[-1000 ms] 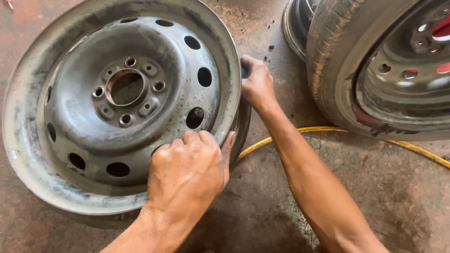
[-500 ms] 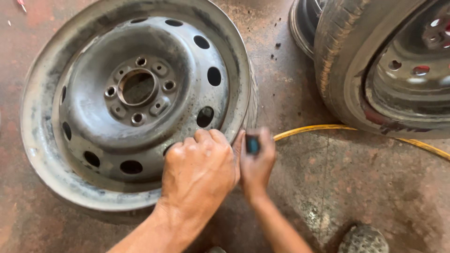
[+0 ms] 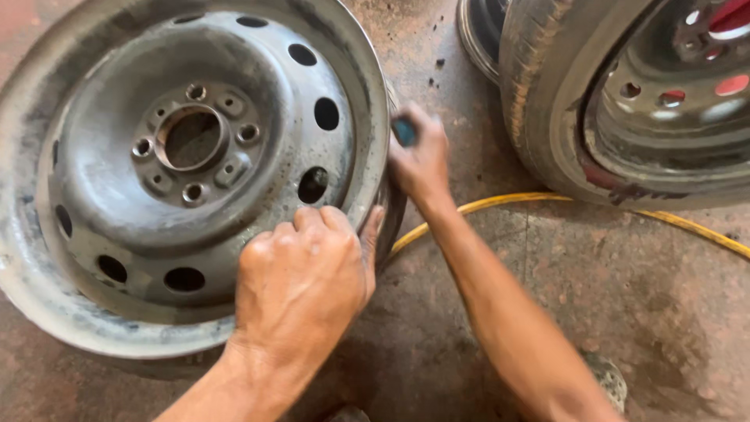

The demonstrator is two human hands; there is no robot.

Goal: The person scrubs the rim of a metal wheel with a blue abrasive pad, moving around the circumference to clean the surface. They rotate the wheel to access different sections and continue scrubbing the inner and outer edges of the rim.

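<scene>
- Blue shows at the top of the right hand (image 3: 420, 160): its grip is closed on a small blue-handled tool (image 3: 405, 130), whose working end we cannot see, pressed at the right edge of the rim (image 3: 86, 328).
- Half a second ago we had that hand low, just beside the left one at the rim's lower right; it has since slid up along the edge, so we judge the work is moving around the rim's lip.
- Our left hand (image 3: 305, 277) has stayed put, fingers curled over the lower right edge, steadying the rim; it holds nothing loose.
- The steel rim lies flat on the floor (image 3: 609, 297), face up.
- Beyond, a yellow hose (image 3: 500, 202) runs under the right forearm, and a tyred wheel (image 3: 625, 101) sits at upper right.
</scene>
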